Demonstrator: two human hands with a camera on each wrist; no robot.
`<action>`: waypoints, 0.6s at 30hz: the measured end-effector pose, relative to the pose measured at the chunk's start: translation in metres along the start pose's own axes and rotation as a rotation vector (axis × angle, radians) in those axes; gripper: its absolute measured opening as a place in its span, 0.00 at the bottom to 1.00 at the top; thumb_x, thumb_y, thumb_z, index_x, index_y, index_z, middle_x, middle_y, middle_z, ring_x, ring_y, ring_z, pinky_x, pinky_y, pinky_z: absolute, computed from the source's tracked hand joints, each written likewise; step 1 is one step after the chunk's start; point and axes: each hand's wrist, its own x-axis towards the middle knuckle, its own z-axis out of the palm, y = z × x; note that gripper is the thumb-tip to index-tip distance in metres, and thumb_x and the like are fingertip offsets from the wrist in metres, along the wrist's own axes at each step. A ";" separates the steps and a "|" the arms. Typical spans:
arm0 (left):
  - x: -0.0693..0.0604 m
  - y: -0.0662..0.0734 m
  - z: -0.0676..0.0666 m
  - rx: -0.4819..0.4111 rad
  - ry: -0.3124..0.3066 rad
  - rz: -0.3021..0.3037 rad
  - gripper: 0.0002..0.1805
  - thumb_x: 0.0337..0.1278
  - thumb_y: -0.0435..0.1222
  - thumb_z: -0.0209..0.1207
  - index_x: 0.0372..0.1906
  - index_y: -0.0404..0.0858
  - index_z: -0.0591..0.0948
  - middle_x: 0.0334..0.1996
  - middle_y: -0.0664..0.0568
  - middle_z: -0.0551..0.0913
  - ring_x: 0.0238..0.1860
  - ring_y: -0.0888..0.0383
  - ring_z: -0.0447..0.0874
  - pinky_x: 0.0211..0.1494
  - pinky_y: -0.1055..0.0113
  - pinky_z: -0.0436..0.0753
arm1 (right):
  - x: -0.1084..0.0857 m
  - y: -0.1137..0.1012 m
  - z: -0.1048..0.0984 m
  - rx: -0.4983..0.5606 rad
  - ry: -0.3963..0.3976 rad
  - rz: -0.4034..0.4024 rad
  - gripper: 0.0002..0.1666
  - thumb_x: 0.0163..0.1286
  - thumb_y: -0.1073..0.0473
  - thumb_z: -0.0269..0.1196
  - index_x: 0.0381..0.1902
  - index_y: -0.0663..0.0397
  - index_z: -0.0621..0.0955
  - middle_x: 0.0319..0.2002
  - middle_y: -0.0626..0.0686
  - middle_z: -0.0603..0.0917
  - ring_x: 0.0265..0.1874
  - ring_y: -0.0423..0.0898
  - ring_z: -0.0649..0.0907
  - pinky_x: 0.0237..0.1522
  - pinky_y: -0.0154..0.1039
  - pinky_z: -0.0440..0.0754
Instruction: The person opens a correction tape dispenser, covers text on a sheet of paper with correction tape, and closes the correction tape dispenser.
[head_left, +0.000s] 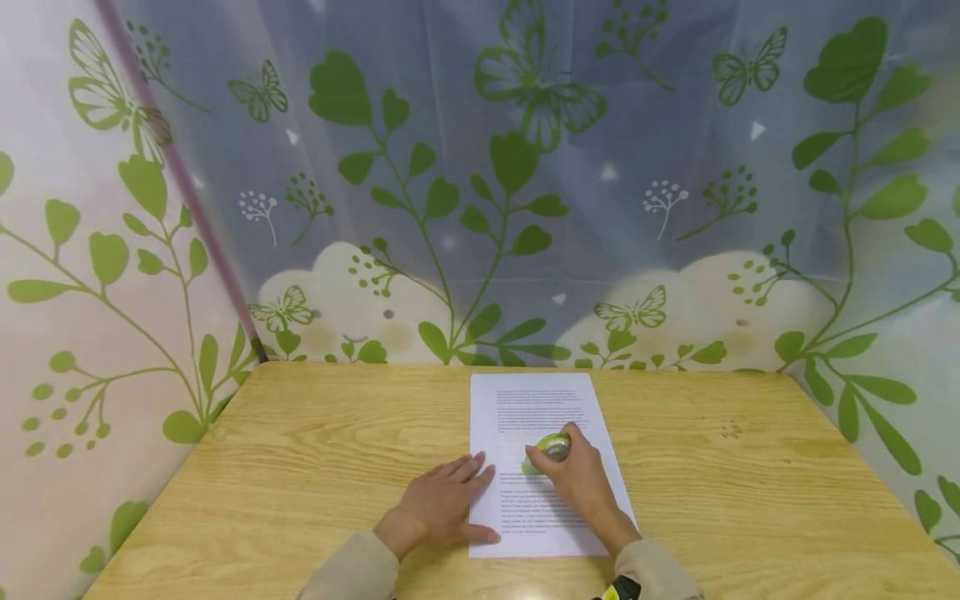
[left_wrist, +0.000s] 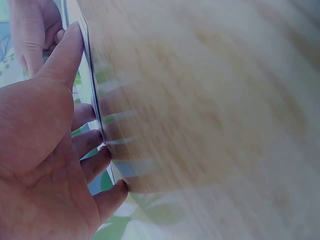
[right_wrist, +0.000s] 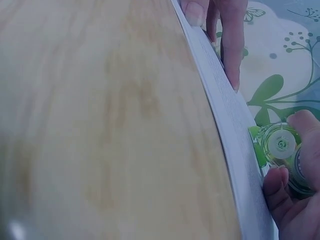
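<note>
A printed sheet of paper (head_left: 483, 400) lies on the wooden table, and its stack-like edge shows in the right wrist view. My left hand (head_left: 442, 504) rests with fingers spread and straight on the sheet's left edge, thumb lower down. Between thumb and fingers, my right hand (head_left: 583, 483) grips a green, see-through correction tape dispenser (head_left: 555, 447), its round spool visible in the right wrist view (right_wrist: 281, 144). The dispenser's green tip (right_wrist: 257, 145) is at the paper's surface, beside a white band between the upper and lower printed text.
The wooden table (head_left: 337, 433) extends on both sides of the paper. Behind it hangs a curtain (head_left: 450, 208) printed with green leaves and butterflies. A pinkish pole (head_left: 180, 175) runs down to the table's back left corner.
</note>
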 end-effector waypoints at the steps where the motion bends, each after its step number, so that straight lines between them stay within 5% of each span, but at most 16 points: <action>1: 0.000 0.000 0.000 0.000 0.001 0.000 0.48 0.52 0.69 0.50 0.73 0.44 0.62 0.73 0.49 0.57 0.71 0.49 0.56 0.66 0.53 0.65 | 0.000 0.000 0.000 0.000 0.001 0.000 0.25 0.59 0.47 0.70 0.34 0.55 0.67 0.26 0.48 0.80 0.22 0.42 0.77 0.26 0.35 0.77; 18: -0.001 0.001 0.000 -0.015 0.011 0.002 0.48 0.51 0.69 0.52 0.72 0.44 0.63 0.72 0.48 0.57 0.71 0.49 0.56 0.67 0.53 0.64 | -0.001 0.004 -0.008 -0.006 0.004 0.022 0.25 0.59 0.48 0.70 0.34 0.55 0.67 0.26 0.49 0.80 0.21 0.42 0.77 0.24 0.35 0.77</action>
